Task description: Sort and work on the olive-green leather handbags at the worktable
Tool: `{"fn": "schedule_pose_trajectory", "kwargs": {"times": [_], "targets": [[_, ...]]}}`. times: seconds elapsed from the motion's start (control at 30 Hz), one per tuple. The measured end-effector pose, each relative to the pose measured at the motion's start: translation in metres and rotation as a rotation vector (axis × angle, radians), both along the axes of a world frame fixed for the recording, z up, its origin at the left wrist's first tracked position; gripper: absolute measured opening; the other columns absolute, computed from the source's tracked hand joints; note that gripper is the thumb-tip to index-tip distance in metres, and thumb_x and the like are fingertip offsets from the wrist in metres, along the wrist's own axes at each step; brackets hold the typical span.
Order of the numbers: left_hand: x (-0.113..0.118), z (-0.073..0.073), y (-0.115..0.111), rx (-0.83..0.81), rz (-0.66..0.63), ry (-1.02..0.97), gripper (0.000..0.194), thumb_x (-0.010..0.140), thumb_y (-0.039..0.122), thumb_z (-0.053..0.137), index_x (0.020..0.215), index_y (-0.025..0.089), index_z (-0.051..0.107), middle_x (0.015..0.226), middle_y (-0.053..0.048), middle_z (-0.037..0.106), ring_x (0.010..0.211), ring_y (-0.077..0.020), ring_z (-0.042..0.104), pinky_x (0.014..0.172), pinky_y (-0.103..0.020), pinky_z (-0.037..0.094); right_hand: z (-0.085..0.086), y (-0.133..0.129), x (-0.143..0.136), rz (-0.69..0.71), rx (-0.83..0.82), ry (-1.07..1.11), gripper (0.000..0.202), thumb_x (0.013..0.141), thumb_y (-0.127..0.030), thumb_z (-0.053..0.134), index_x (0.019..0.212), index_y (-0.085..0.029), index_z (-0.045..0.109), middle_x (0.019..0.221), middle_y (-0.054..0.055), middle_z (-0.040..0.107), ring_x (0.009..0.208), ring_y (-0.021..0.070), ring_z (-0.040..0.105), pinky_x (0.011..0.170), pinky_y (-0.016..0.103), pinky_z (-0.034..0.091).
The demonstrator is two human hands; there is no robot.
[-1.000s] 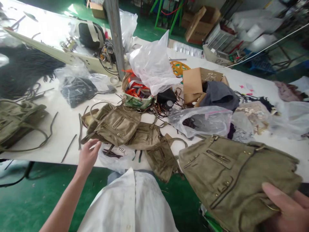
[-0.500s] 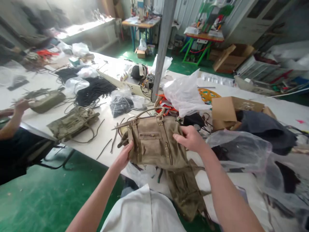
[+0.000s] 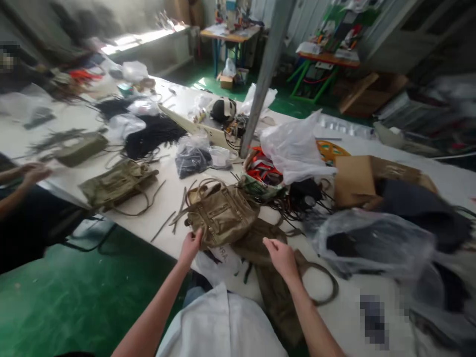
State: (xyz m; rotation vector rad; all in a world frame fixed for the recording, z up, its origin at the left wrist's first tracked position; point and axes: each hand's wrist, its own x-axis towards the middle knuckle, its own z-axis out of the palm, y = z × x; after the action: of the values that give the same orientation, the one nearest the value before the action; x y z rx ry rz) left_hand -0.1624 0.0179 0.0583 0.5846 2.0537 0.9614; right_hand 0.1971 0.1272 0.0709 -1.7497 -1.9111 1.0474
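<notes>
A khaki handbag (image 3: pixel 225 215) with straps, a front pocket and looped handles lies on the table in front of me. My left hand (image 3: pixel 192 245) pinches its near left corner. To the right, my right hand (image 3: pixel 280 255) is apart from that bag, fingers curled together above a second olive-brown bag (image 3: pixel 256 244). Whether those fingers hold any of its fabric is hidden. More olive-brown fabric with a looped handle (image 3: pixel 330 285) hangs over the table edge below my right hand. Loose straps (image 3: pixel 180 213) lie left of the handbag.
Another olive bag (image 3: pixel 119 183) lies to the left, near a co-worker's hands (image 3: pixel 35 173). A metal post (image 3: pixel 266 74) rises behind the handbag. Clear plastic bags (image 3: pixel 375 243), a cardboard box (image 3: pixel 355 181) and orange material (image 3: pixel 260 166) crowd the right side.
The handbag has gone from being held up in both hands to lying on the table. My right hand has let go of it and moved down; my left still grips its corner.
</notes>
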Motion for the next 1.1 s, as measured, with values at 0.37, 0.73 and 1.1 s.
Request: {"fn": "schedule_pose_trajectory", "kwargs": {"times": [0.37, 0.73, 1.1], "targets": [[0.051, 0.010, -0.010, 0.287, -0.831, 0.869, 0.054, 0.101, 0.028, 0.063, 0.153, 0.019, 0.053, 0.164, -0.022, 0.051, 0.156, -0.0402, 0.041, 0.127, -0.060, 0.036, -0.034, -0.076, 0.088, -0.426, -0.311, -0.292, 0.080, 0.094, -0.093, 0.040, 0.080, -0.025, 0.080, 0.090, 0.013, 0.082, 0.091, 0.0331, 0.074, 0.076, 0.037, 0.049], [0.046, -0.008, 0.041, 0.112, -0.899, 1.082, 0.050, 0.097, 0.020, 0.057, 0.146, 0.014, 0.062, 0.159, -0.022, 0.060, 0.142, -0.0385, 0.058, 0.128, -0.058, 0.031, -0.049, -0.040, 0.055, -0.360, -0.078, -0.260, 0.057, 0.109, -0.058, 0.049, 0.082, -0.020, 0.082, 0.079, 0.015, 0.079, 0.073, 0.0253, 0.072, 0.066, 0.032, 0.041], [0.052, -0.010, 0.038, 0.117, -0.929, 1.099, 0.061, 0.090, 0.018, 0.066, 0.151, 0.015, 0.057, 0.163, -0.026, 0.052, 0.153, -0.0428, 0.045, 0.126, -0.061, 0.034, 0.016, -0.076, 0.066, -0.427, 0.415, 0.175, 0.036, 0.104, -0.047, 0.071, 0.120, -0.018, 0.085, 0.113, 0.015, 0.084, 0.096, 0.0289, 0.082, 0.089, 0.035, 0.064]]}}
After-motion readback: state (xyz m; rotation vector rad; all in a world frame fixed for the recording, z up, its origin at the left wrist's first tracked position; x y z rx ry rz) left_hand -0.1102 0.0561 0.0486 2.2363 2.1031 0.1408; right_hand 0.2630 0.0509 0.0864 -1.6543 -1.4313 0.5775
